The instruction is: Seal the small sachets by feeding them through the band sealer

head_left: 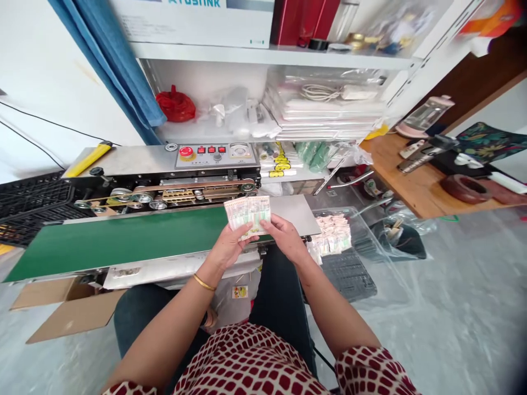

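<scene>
In front of me, over the right end of the green conveyor belt point(135, 238), I hold small printed packets point(248, 213) spread side by side. My left hand point(230, 244) grips their lower left part, thumb on top. My right hand point(284, 233) pinches the lower right part with its thumb. The packets are pale with green and orange print; how many overlap cannot be made out. Behind them stands the sealing machine, its control panel point(216, 156) carrying a red stop button and several red switches. A pile of similar packets point(333, 233) lies in a clear plastic bin to the right.
A grey metal plate point(294, 211) extends the belt on the right. Shelves point(280, 55) with bags and boxes rise behind the machine. A wooden table point(395, 175) stands at right, a black crate point(33, 203) at left, and an open cardboard box point(78, 318) below the belt.
</scene>
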Motion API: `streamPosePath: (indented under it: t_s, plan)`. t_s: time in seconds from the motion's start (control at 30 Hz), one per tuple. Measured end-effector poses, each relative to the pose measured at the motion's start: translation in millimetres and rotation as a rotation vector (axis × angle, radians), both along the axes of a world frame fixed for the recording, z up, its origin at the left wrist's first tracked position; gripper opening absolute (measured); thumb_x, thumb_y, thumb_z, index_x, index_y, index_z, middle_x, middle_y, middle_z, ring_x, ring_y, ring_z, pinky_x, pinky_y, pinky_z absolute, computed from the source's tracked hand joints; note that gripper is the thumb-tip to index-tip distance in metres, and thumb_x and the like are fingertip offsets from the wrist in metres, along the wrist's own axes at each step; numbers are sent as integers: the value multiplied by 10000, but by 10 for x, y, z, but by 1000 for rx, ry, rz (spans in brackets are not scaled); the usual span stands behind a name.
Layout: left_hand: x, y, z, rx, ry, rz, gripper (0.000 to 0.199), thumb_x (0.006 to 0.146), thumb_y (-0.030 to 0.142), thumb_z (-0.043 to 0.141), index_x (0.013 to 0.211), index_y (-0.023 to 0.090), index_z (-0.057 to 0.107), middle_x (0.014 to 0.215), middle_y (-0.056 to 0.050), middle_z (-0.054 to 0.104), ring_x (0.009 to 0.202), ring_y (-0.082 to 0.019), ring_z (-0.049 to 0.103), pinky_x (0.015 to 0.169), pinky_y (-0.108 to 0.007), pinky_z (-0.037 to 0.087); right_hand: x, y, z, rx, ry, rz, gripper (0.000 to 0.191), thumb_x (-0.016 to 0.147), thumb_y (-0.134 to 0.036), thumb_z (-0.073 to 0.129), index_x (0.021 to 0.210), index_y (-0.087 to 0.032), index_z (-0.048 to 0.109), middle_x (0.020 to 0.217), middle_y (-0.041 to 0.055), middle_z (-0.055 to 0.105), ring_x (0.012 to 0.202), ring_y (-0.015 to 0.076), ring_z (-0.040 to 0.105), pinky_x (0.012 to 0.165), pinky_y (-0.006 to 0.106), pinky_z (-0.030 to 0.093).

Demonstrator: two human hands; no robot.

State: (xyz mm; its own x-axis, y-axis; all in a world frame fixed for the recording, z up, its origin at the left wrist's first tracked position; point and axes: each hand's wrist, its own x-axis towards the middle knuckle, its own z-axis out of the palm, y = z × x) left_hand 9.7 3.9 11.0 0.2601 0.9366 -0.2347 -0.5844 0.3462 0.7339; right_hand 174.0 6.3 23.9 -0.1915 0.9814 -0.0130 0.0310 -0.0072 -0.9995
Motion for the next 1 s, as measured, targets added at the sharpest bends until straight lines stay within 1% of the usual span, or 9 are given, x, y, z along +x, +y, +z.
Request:
streamPosePath:
  t_s: [0.13, 0.2, 0.27, 0.37, 0.47, 0.63, 0.8, 0.9, 1.0]
  plan:
    - [-73, -4, -87, -35, 2, 82, 474, 765, 244, 790, 1214, 191, 650, 1176, -79, 711, 916, -183, 692, 687, -272, 592, 37, 105, -117, -83, 4, -138, 331, 830, -485, 648, 985, -194, 667, 886, 15, 736, 801, 177, 688, 677, 258, 551]
    - [-126, -26, -123, -61, 26, 113, 443, 757, 248, 797, 1176, 187, 666, 1162, -71, 712, 905, -179, 690, 673, -268, 592, 110, 234, -182, -141, -9, -241, 330, 806, -489, 655, 951, -195, 618, 671, -13, 679, 518, 127, 600, 432, 209, 430]
    - [-175, -58, -142, -83, 53, 128, 434, 748, 246, 804, 1157, 187, 671, 1167, -68, 710, 912, -178, 688, 661, -258, 590, 172, 404, -231, -147, -49, -296, 296, 810, -470, 635, 922, -201, 583, 532, -50, 589, 366, 91, 453, 341, 197, 286]
    - [-222, -106, -130, -94, 81, 135, 456, 745, 246, 808, 1173, 191, 662, 1181, -72, 706, 920, -178, 688, 632, -238, 579, 169, 667, -268, -139, -144, -280, 218, 833, -420, 594, 865, -206, 566, 463, -68, 496, 338, 88, 373, 342, 212, 229]
    - [-243, -137, -92, -69, 61, 127, 450, 771, 264, 785, 1194, 189, 654, 1196, -80, 700, 945, -191, 687, 675, -271, 598, 68, 811, -259, -110, -329, -219, 178, 836, -385, 586, 823, -207, 584, 499, -46, 503, 418, 126, 448, 416, 242, 330]
    - [-262, -118, -62, -42, 49, 115, 464, 783, 268, 771, 1223, 201, 641, 1209, -80, 695, 976, -209, 681, 700, -302, 609, -95, 581, -154, 191, -520, -373, 370, 877, -502, 566, 1059, -190, 648, 990, 82, 691, 861, 218, 627, 812, 355, 501]
    - [-183, -66, -107, -28, 93, 106, 477, 756, 276, 804, 1201, 205, 648, 1220, -69, 686, 963, -180, 671, 670, -250, 585, -183, 201, -130, 66, -177, 93, 373, 888, -496, 575, 1119, -216, 661, 1122, 32, 705, 1003, 203, 644, 903, 329, 509]
    - [-144, -63, -117, -45, 90, 107, 487, 793, 344, 772, 1229, 188, 625, 1241, -102, 680, 985, -218, 687, 679, -286, 600, -96, 211, -209, -26, -136, -74, 324, 860, -474, 603, 1023, -200, 664, 924, 16, 730, 802, 180, 666, 712, 294, 540]
    - [-164, -67, -114, -96, 105, 120, 474, 847, 432, 702, 1207, 131, 632, 1159, -151, 710, 970, -253, 708, 637, -284, 600, 59, 421, -282, -148, -112, -263, 317, 834, -474, 611, 974, -189, 605, 546, -37, 609, 415, 116, 489, 390, 219, 343]
